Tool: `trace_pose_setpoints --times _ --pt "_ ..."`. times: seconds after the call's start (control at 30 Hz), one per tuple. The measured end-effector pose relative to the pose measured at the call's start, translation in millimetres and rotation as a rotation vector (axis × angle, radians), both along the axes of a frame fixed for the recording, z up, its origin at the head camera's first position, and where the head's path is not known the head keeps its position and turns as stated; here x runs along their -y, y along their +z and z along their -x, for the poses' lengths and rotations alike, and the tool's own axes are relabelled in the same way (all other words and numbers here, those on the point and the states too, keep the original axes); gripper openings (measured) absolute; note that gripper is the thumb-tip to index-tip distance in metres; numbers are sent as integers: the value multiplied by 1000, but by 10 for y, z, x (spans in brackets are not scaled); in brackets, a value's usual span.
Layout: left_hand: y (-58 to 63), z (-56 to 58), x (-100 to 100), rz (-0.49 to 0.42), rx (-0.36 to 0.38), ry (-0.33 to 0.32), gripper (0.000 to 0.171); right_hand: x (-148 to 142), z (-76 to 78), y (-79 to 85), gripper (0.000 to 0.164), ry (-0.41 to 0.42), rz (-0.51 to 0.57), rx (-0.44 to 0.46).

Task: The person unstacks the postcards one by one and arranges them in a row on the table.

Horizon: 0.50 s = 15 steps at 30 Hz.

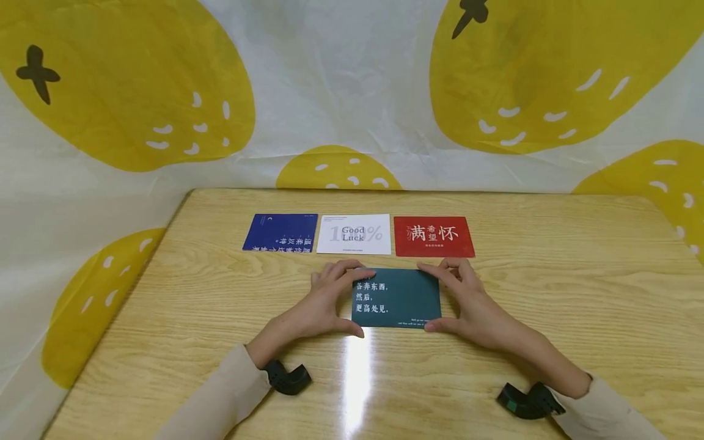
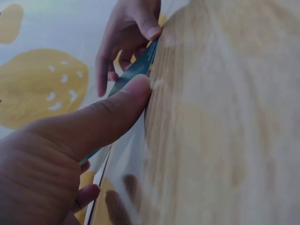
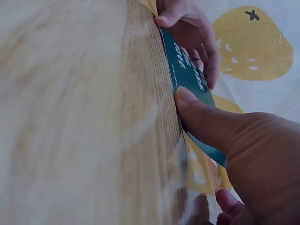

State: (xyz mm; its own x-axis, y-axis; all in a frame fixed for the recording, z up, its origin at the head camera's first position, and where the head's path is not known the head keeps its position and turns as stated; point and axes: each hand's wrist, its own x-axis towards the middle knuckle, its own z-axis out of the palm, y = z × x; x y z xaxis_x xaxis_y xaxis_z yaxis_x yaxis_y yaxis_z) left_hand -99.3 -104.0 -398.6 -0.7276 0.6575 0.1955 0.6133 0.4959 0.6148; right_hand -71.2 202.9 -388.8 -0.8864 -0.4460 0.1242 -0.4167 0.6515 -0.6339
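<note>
A dark green card (image 1: 398, 299) with white Chinese lettering lies between both hands in the head view, long sides across. My left hand (image 1: 324, 299) holds its left end, index finger at the far edge and thumb at the near edge. At the right end, my right hand (image 1: 475, 302) grips it the same way, thumb on the near corner. The left wrist view shows the left thumb (image 2: 117, 110) along the edge of the card, close to the tabletop. From the right wrist, the right thumb (image 3: 206, 115) presses against the card's near edge.
Beyond the hands, a blue card (image 1: 282, 232), a white "Good Luck" card (image 1: 354, 241) and a red card (image 1: 434, 237) lie in a row on the wooden table (image 1: 192, 293). A white cloth (image 1: 341, 73) with yellow fruit shapes hangs behind. Black bands circle both wrists.
</note>
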Motion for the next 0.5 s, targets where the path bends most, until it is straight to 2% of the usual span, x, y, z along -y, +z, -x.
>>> trace_pose_setpoints --times 0.27,0.5 --pt "-13 -26 -11 -33 -36 -28 96 -17 -21 -3 93 27 -33 -27" --pt "27 11 -39 -98 -78 -34 94 -73 -35 34 104 50 -26 -20"
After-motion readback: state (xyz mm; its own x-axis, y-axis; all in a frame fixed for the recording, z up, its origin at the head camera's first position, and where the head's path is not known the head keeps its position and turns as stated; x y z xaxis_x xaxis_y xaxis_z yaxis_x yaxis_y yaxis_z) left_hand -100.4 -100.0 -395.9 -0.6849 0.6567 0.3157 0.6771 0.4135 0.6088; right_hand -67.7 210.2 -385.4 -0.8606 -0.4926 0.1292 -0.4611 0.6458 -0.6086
